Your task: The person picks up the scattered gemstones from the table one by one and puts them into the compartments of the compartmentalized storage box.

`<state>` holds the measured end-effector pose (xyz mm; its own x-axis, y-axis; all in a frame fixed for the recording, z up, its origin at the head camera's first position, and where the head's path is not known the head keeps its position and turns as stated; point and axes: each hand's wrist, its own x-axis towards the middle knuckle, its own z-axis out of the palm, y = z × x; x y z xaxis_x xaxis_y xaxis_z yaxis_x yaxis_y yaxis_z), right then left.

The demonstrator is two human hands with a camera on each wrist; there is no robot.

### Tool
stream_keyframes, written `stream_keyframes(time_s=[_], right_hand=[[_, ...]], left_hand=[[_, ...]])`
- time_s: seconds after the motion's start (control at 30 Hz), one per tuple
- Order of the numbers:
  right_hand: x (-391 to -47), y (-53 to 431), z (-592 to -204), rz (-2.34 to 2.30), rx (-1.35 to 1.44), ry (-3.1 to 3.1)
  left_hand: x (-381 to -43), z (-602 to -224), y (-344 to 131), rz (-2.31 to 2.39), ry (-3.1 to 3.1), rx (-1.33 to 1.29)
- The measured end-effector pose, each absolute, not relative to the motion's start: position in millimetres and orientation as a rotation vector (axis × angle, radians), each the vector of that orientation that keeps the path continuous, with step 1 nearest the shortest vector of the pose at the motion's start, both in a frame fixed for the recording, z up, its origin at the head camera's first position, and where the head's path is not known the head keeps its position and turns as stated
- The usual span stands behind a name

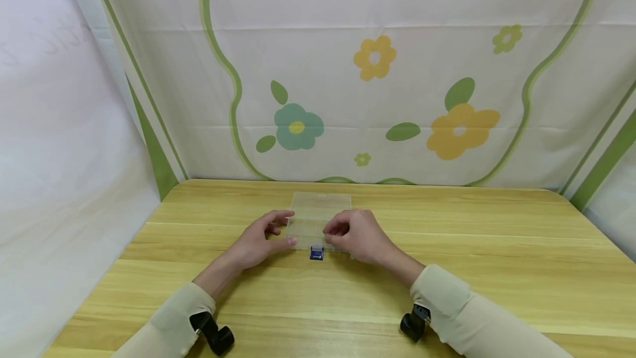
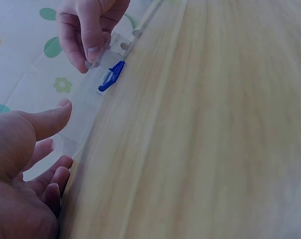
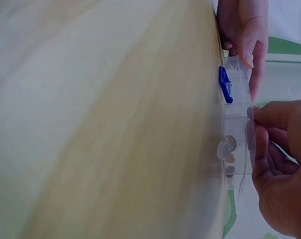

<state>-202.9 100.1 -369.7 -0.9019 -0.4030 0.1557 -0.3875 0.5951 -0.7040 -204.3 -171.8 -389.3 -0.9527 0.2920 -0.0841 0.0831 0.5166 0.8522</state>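
Observation:
A clear plastic box [image 1: 305, 229] lies on the table with its clear lid [image 1: 322, 203] folded back and a blue latch [image 1: 316, 253] at its front. My left hand [image 1: 260, 239] is at the box's left end, thumb by the front corner and fingers toward the back, loosely extended. Over the box's right half, my right hand [image 1: 359, 235] pinches a small clear piece [image 2: 89, 64] between thumb and fingertips; I cannot tell its kind. In the right wrist view, small clear round beads [image 3: 223, 150] show near the box's right front.
The wooden table [image 1: 318, 303] reaches to a hanging white cloth [image 1: 318, 70] with printed flowers at the back. More cloth [image 1: 64, 126] hangs at the left side. Black wrist cameras [image 1: 212, 333] sit at both sleeves.

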Motion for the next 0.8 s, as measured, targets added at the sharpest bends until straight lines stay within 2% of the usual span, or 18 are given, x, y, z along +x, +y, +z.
stream_keyframes(time_s=[0.8], right_hand=[[-201.0, 101.5, -363.6, -1.168, -0.708, 2.803]], left_hand=[[-204.3, -389.0, -168.9, 1.405, 2.541, 0.327]])
